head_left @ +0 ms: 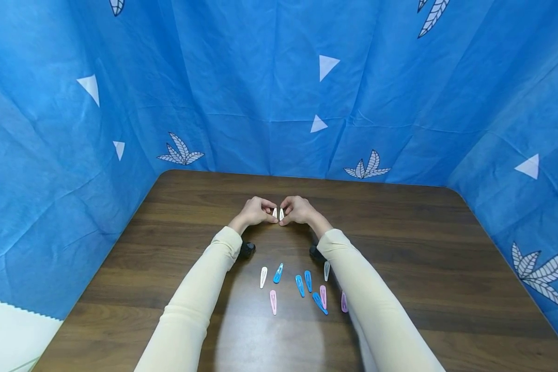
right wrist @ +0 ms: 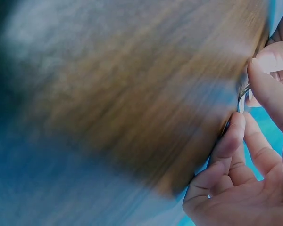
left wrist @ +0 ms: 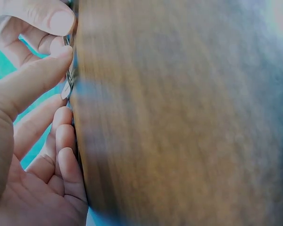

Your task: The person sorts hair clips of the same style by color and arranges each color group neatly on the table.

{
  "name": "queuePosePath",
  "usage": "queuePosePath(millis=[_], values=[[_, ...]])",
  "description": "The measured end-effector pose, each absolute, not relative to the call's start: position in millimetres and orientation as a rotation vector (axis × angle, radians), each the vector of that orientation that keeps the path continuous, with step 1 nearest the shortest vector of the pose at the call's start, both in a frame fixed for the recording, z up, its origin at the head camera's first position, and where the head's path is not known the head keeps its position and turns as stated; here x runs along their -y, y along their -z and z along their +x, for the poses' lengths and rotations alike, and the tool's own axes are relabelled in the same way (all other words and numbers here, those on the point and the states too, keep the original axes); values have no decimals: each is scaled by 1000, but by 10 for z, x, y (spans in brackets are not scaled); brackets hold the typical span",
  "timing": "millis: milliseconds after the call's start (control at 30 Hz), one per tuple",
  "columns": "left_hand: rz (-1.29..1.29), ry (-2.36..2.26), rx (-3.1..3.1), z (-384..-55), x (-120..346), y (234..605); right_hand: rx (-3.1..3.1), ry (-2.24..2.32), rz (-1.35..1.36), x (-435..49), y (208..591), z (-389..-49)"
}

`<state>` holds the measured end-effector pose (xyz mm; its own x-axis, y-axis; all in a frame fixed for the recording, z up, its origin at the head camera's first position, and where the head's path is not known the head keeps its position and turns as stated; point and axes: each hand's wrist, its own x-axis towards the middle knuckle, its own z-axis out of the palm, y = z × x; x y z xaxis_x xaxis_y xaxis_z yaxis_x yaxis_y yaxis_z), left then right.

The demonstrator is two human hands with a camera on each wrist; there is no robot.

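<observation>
Toward the back of the table, my two hands face each other, almost touching. My left hand [head_left: 256, 211] pinches a white snap hair clip [head_left: 275, 212] between thumb and fingers. Right beside it, my right hand [head_left: 299, 211] pinches another white hair clip [head_left: 281, 214] the same way. Both clips stand side by side, pointed ends away from me. The left wrist view shows a clip [left wrist: 66, 88] edge-on between thumb and index finger, its remaining fingers loosely curled. Fingers partly hide the clip [right wrist: 241, 101] in the right wrist view.
Nearer me lie several loose hair clips: a white one [head_left: 263, 277], a blue one [head_left: 278, 273], a pink one [head_left: 273, 302], and more blue and pink ones [head_left: 323, 297]. A pale clip [head_left: 327, 270] and a purplish one [head_left: 344, 302] lie beside my right sleeve. Blue curtains [head_left: 269, 93] surround the wooden table [head_left: 423, 248].
</observation>
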<state>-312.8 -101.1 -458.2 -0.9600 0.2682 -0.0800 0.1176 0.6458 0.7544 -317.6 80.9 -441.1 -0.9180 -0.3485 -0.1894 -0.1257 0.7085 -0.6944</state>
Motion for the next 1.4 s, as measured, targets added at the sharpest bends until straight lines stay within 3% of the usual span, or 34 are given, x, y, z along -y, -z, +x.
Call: queuePosePath(millis=[400,633,933,1400], values=[[329,-1233,-2667,-3142,1009,4596,-2609,1017,-544,-945,4181,-2983],[339,-1245,-2678,-3147,1025,4573,-2682,1028,-794,-927,3943,-2279],[323,-1228,-2681,-3153,1014,4604,-2789,976,-805,-775,4070,-1505],[337,-1241,-2674,-3135,1018,4611,-2816,996,-658,-530,4375,-1365]])
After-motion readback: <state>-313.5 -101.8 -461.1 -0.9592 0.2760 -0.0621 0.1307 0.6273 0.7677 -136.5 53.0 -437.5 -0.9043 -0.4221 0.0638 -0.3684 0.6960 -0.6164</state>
